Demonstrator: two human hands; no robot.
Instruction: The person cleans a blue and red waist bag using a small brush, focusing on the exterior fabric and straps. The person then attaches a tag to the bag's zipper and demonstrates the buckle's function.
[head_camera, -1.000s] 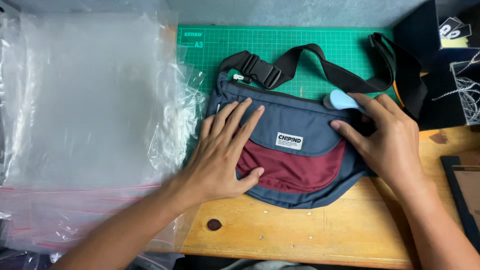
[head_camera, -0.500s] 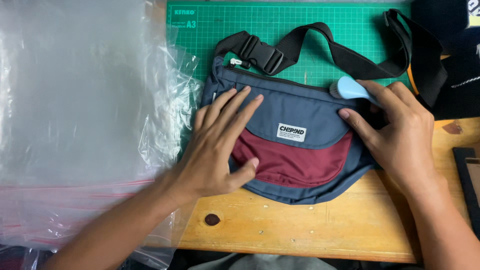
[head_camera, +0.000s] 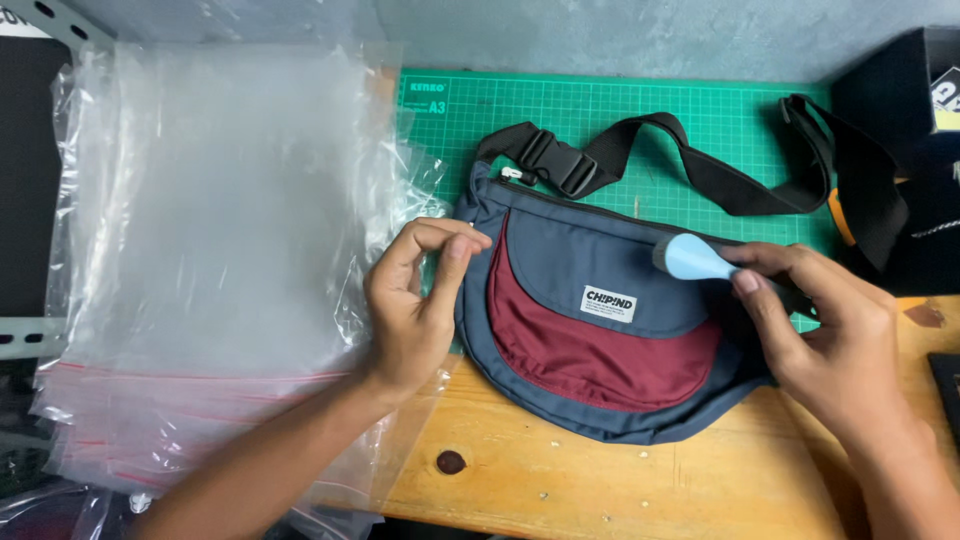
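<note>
The blue-and-maroon waist bag (head_camera: 600, 330) lies flat on the green cutting mat (head_camera: 620, 120) and wooden worktop (head_camera: 620, 490); it looks soft, light and floppy, best gripped by its edges; the left hand (head_camera: 415, 305) pinches its left edge; the right hand (head_camera: 820, 335) holds a small pale-blue tool (head_camera: 695, 258) against its top.

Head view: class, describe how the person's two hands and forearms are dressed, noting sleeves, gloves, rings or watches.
Both the left hand and the right hand are bare: no gloves, rings or watches show. The forearms are uncovered to the frame edge, with no sleeves in view.
</note>
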